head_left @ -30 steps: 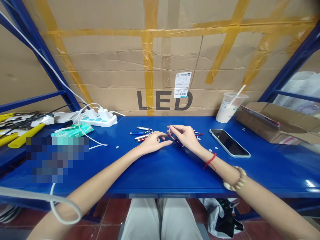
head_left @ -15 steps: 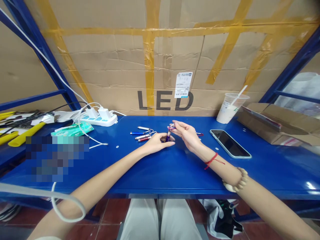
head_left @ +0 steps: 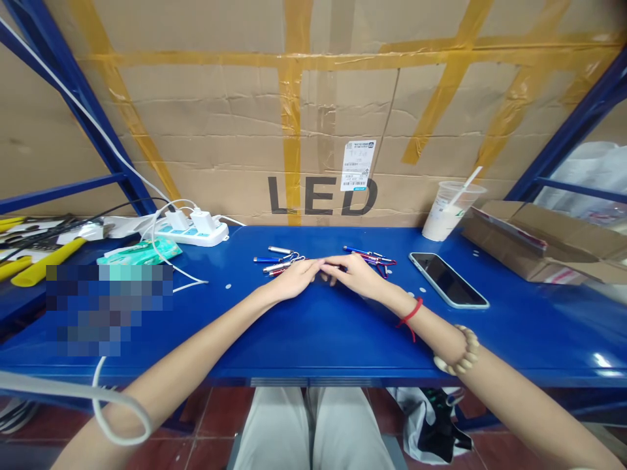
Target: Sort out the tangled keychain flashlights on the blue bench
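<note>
Over the middle of the blue table, my left hand (head_left: 295, 279) and my right hand (head_left: 360, 275) meet at the fingertips. The fingers of both are closed together, and whatever is between them is mostly hidden, with only a small dark part showing. Beside my left hand lies a group of slim metal pens with small rings: a silver pen (head_left: 281, 250), a blue pen (head_left: 267, 260) and a red one partly under the fingers. Behind my right hand lie more pens, among them a blue pen (head_left: 355, 250) and a red one with a red clasp.
A phone (head_left: 448, 281) lies on the table (head_left: 304, 339) at the right, near a cup with a straw (head_left: 443, 219) and an open cardboard box (head_left: 529, 245). At the left are a power strip (head_left: 196, 232), a green packet (head_left: 140, 253), white cables and yellow-handled tools.
Both hands have drawn together and turned palms down, covering the purple pen that showed between them. My right hand has shifted slightly, revealing more of the pens behind it.
</note>
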Demonstrator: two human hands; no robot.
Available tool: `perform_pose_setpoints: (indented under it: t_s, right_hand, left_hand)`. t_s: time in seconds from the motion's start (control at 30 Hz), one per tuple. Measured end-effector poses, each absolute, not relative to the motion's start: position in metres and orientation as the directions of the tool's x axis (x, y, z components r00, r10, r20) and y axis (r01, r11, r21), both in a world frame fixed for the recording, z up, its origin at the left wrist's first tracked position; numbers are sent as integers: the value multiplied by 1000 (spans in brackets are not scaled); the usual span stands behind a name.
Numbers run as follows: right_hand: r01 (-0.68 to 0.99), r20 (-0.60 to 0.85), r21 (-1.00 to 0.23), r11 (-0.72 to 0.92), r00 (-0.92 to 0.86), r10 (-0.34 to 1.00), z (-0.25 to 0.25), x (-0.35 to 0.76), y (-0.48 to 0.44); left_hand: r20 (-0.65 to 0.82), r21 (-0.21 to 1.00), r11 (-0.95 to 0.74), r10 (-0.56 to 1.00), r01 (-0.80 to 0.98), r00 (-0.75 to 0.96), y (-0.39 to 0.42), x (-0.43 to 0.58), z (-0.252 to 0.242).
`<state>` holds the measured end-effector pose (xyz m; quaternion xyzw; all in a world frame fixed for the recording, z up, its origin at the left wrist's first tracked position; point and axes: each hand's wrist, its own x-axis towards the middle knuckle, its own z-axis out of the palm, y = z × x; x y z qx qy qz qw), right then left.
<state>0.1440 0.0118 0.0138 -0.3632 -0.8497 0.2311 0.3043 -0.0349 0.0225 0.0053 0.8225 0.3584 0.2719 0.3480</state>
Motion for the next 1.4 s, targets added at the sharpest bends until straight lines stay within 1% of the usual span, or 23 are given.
perform_pose_setpoints:
  t_s: [0.07, 0.13, 0.2, 0.23, 0.3, 0.4, 0.5, 0.67, 0.8, 0.9, 1.0, 1.17, 1.4]
  right_hand:
    - [481, 275, -653, 585, -569, 775, 12, 143, 11]
    - [510, 283, -645, 569, -532, 798, 11, 144, 12]
    - [538, 326, -624, 567, -479, 815, 11, 145, 13]
    - [543, 346, -620, 566, -458, 819, 12, 146, 13]
    - [533, 367, -636, 558, -427, 826, 13, 145, 13]
    - [497, 373, -677, 543, -405, 835, 12, 142, 12]
    - [433, 371, -723, 538, -413, 832, 11, 139, 11]
    - [338, 280, -832, 439, -427, 860, 9, 138, 12]
    - [302, 252, -871, 386, -399, 881, 8, 139, 13]
    - [265, 248, -894, 362, -382, 891, 6, 139, 13]
    - [251, 251, -902, 353, -362, 898, 5, 140, 14]
    - [258, 250, -901, 348, -348, 904, 4, 140, 15]
    - [318, 262, -871, 374, -344, 902, 4, 138, 15]
  left_hand:
    - [194, 749, -502, 790, 433, 581, 19, -33, 5]
    - [188, 752, -446, 851, 486, 490, 17, -32, 6]
    - [209, 787, -368, 914, 495, 348, 19, -32, 6]
    - [221, 820, -336, 933, 463, 285, 21, -32, 6]
    - [225, 896, -290, 949, 336, 220, 26, -31, 6]
    - [180, 972, -211, 954, 106, 241, 29, -27, 5]
    - [160, 986, -165, 945, -6, 285, 26, -22, 6]
    - [197, 980, -194, 943, -36, 270, 21, -22, 9]
    - [215, 977, -203, 934, -70, 284, 21, -25, 9]
    - [225, 974, -221, 922, -50, 315, 20, -26, 9]
    - [229, 973, -230, 916, -39, 328, 19, -25, 10]
    - [229, 974, -217, 921, -73, 316, 19, -25, 10]
    - [176, 982, -148, 936, -113, 305, 20, -23, 9]
